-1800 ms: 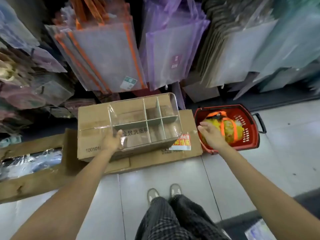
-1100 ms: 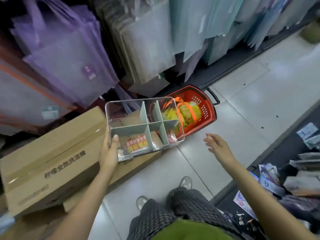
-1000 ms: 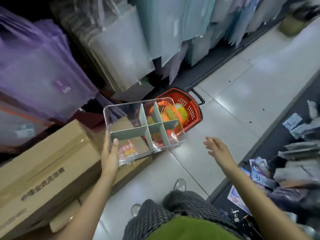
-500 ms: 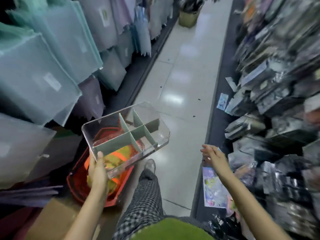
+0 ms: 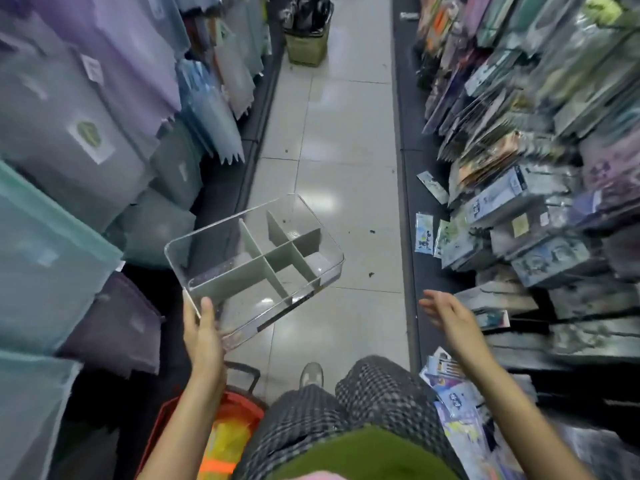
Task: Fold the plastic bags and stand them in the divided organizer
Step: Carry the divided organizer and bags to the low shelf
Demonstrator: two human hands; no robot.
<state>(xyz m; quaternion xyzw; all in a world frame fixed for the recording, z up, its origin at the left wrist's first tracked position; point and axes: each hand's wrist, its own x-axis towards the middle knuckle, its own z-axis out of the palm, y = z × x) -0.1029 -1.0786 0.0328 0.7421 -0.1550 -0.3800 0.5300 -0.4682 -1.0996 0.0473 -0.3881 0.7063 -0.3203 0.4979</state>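
Note:
I hold a clear divided organizer point(image 5: 332, 258) with grey-green partitions in the air over the aisle floor, and its compartments are empty. My left hand point(image 5: 202, 332) grips its near left corner, thumb on the rim. My right hand point(image 5: 445, 315) hangs free to the right, fingers spread, holding nothing. A red basket point(image 5: 166, 420) with yellow and orange plastic bags point(image 5: 221, 445) sits on the floor by my left leg, partly hidden by my forearm.
Shelves of hanging translucent bags point(image 5: 86, 140) line the left side. Racks of packaged goods point(image 5: 540, 209) line the right, with some packets low near the floor. A tiled aisle point(image 5: 332, 133) runs ahead to a woven bin point(image 5: 306, 46).
I have turned right from the cardboard boxes to face down the aisle, carrying the organizer along. The red basket has shifted from ahead of me to below my left arm.

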